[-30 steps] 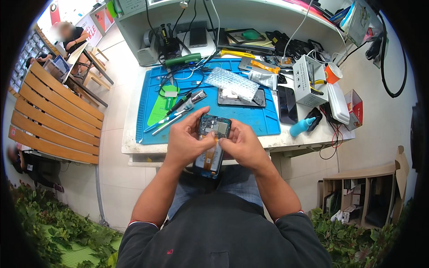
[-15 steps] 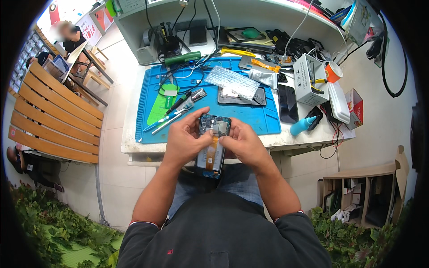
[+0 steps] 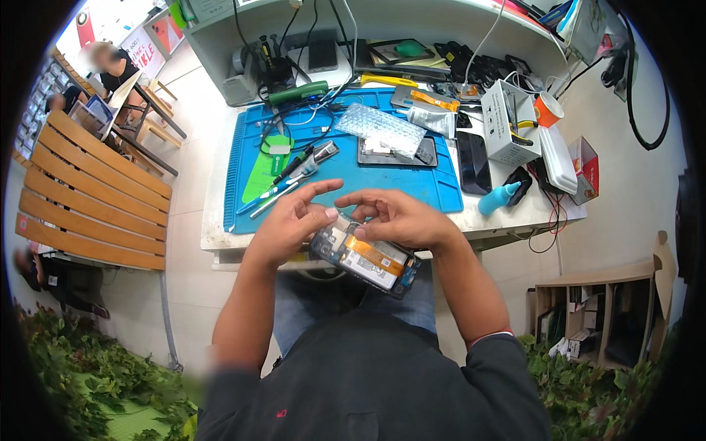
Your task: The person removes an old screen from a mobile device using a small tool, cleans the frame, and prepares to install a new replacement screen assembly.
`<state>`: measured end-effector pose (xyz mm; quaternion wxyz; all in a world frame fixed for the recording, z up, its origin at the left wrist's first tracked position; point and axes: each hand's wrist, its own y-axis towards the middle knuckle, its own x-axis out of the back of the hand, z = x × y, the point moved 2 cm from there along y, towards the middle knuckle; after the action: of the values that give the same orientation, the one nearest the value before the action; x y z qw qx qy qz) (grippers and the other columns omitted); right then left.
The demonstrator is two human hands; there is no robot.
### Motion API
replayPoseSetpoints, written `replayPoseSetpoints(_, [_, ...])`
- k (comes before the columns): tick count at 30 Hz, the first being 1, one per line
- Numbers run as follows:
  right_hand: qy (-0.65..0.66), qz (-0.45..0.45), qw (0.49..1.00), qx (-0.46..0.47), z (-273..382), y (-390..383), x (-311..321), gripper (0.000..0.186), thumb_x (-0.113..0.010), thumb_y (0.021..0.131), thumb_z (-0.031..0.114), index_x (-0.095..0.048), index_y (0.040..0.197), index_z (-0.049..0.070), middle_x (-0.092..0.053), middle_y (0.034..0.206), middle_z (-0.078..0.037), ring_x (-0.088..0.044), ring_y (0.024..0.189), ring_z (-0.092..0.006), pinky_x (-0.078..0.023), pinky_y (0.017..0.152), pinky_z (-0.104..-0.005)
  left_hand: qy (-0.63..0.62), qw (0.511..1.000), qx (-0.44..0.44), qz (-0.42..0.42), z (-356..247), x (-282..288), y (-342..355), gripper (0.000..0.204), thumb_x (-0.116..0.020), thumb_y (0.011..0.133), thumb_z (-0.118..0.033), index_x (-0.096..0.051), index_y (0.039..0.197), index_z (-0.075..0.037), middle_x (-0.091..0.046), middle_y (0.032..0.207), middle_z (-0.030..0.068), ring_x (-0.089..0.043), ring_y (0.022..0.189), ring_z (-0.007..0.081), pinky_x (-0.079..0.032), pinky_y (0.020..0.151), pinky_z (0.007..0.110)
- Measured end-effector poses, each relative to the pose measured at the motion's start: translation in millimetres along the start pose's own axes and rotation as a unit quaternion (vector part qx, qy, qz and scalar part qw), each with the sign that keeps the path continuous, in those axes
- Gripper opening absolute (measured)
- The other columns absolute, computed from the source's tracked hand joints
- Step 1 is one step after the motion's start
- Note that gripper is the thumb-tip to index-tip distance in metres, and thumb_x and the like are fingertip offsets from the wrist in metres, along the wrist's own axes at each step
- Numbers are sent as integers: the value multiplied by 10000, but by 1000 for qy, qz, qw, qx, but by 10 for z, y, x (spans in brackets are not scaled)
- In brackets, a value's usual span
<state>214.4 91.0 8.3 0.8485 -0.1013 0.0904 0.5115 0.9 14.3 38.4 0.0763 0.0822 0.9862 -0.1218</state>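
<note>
**A:** What fills the scene, starting with the biggest thing?

**B:** A pale workbench (image 3: 220, 235) seen from above, covered mostly by a blue repair mat (image 3: 412, 184). To the left stands a slatted wooden bench (image 3: 81, 198); green foliage edges the bottom of the view.

**A:** And the person?

**B:** Two forearms come up from the lower edge and meet just in front of the workbench. Between them is an opened smartphone (image 3: 365, 256), back cover off, showing its battery and an orange ribbon strip. It lies tilted, held above the lap, just below the mat's near edge.

**A:** How are the hands?

**B:** The left hand (image 3: 290, 224) grips the phone's upper left end, thumb on its inside. The right hand (image 3: 401, 218) rests over the top edge, fingers curled narrowly, fingertips pressing near the camera end.

**A:** Smaller things?

**B:** On the mat: a bubble-wrap sheet (image 3: 381, 128), another phone body (image 3: 397, 152), tweezers (image 3: 273, 200). Right of the mat: a dark phone (image 3: 472, 162), a white box (image 3: 507, 121), a small blue bottle (image 3: 494, 200).
</note>
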Motion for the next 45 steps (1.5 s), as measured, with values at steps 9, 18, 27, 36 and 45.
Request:
replayPoseSetpoints(9, [367,88,914,147,-95,-66,331,1292,-395,868,972,-322,1630,-69,-438,1619,-321,-458,1511,-436,-372,1249,-593,-248,962,-68,-97,208,-7,166,450,-652,993,-19,-577,1432,49,-720,1063,81,-712,921,134,-597,838,282])
replayPoseSetpoints(18, [292,-274,880,258,-174,293,-223,912,-322,1038,807,-490,1464,18,-633,1315,-199,-698,1152,-336,-608,977,-473,-142,982,-65,-105,438,-294,145,275,-716,1030,-120,-567,1242,-32,-722,1086,99,-728,951,182,-617,793,333])
replayPoseSetpoints(27, [401,-96,904,115,-100,105,-135,770,-266,1129,648,-507,1492,14,-692,1281,-186,-729,1135,-336,-648,910,-551,494,737,-462,-1,-203,-73,40,504,-951,597,-163,-770,1066,-182,-677,968,23,-660,909,249,-571,765,377])
replayPoseSetpoints(36, [405,-105,905,79,-50,108,-188,661,-276,1160,568,-524,1482,47,-710,1262,-178,-757,1062,-303,-656,888,-464,519,723,-451,56,-219,-100,96,437,-902,591,-151,-763,1003,-192,-678,955,-4,-660,887,236,-576,725,360])
replayPoseSetpoints(45, [389,-100,916,12,-56,64,-247,701,-298,1131,630,-534,1441,47,-719,1103,-211,-777,860,-355,-692,714,-577,505,696,-503,87,-235,-77,107,443,-955,617,-224,-750,1009,-190,-674,929,-20,-663,843,217,-576,689,353])
